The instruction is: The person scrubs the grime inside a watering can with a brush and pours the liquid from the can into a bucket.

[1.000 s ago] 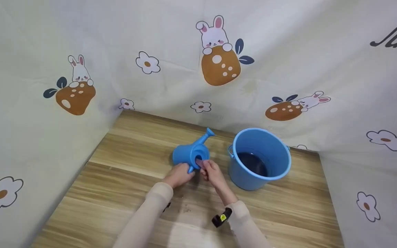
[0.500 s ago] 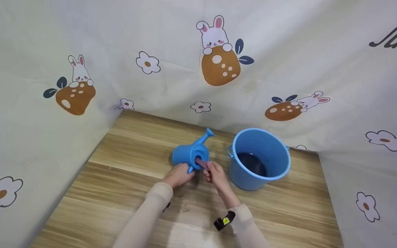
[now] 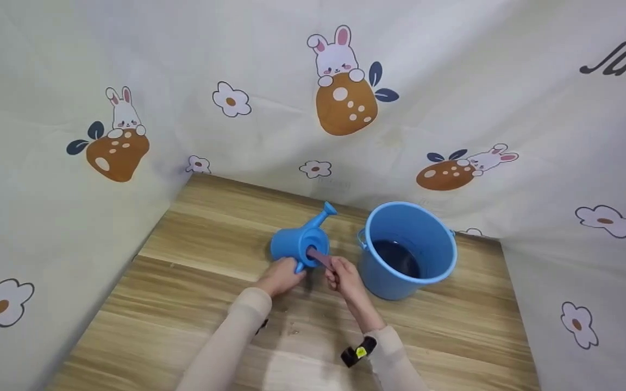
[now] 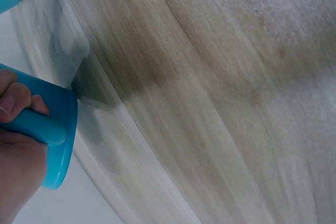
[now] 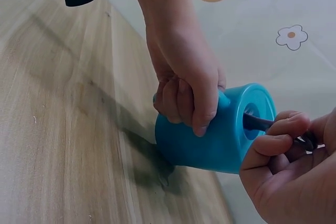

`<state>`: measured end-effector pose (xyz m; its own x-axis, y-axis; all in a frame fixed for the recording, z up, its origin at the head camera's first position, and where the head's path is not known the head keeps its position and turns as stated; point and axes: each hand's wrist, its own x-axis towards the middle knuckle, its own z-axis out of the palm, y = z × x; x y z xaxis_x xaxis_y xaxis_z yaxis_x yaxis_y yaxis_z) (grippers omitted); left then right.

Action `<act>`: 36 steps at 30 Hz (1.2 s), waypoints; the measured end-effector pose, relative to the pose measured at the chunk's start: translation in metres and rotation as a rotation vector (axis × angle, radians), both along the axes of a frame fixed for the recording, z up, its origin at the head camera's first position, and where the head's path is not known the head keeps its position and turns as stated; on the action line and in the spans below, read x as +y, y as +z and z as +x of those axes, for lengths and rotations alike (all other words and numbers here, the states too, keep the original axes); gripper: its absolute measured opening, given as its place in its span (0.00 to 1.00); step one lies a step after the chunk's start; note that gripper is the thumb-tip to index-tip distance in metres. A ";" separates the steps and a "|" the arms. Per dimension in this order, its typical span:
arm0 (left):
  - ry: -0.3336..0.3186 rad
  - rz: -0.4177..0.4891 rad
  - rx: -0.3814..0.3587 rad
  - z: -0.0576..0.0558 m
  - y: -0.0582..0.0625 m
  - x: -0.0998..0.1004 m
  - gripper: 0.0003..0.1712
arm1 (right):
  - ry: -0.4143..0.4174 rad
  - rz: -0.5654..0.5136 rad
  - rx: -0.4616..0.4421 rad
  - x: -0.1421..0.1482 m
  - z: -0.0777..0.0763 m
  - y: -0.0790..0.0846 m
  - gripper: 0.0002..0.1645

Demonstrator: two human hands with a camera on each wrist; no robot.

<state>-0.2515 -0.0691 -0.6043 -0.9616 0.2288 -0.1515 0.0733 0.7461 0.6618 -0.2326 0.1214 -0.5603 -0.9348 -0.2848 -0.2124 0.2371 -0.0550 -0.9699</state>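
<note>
My left hand (image 3: 279,277) grips the handle of a small blue watering can (image 3: 287,243) whose spout points to the back right. In the left wrist view the fingers (image 4: 17,99) curl round that handle. My right hand (image 3: 345,274) pinches the outer end of a slim purplish stick (image 3: 320,257). The stick slants into the round hole in the can's top, and its inner end is hidden there. In the right wrist view the stick (image 5: 258,123) looks dark and smooth, with a rounded end between the fingers.
A larger blue bucket (image 3: 376,277) with dark liquid in its bottom stands right of the can. Both are on a wood-grain surface (image 3: 199,315) with a few wet spots. A printed rabbit-and-flower sheet (image 3: 269,141) walls the back and sides.
My right hand has drawn back to the right and slightly down, and more of the stick shows outside the hole. The left hand and watering can have stayed nearly still.
</note>
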 end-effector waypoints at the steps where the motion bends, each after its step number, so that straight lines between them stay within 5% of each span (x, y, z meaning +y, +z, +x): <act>1: 0.002 -0.002 -0.002 0.000 0.000 0.000 0.21 | 0.001 0.001 -0.001 0.000 0.000 0.000 0.13; 19: 0.002 0.025 -0.019 0.003 0.003 -0.001 0.20 | 0.041 0.080 0.046 -0.010 -0.003 -0.001 0.12; 27: -0.012 0.008 0.022 0.001 0.001 -0.001 0.20 | 0.037 0.221 0.211 -0.019 -0.006 -0.003 0.12; 36: -0.022 -0.003 0.017 0.000 0.001 0.000 0.21 | 0.065 0.459 0.526 -0.017 -0.011 -0.001 0.12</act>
<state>-0.2511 -0.0690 -0.6028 -0.9589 0.2491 -0.1360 0.1005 0.7460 0.6583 -0.2438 0.1041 -0.5618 -0.9307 -0.3330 0.1516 -0.2812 0.3860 -0.8786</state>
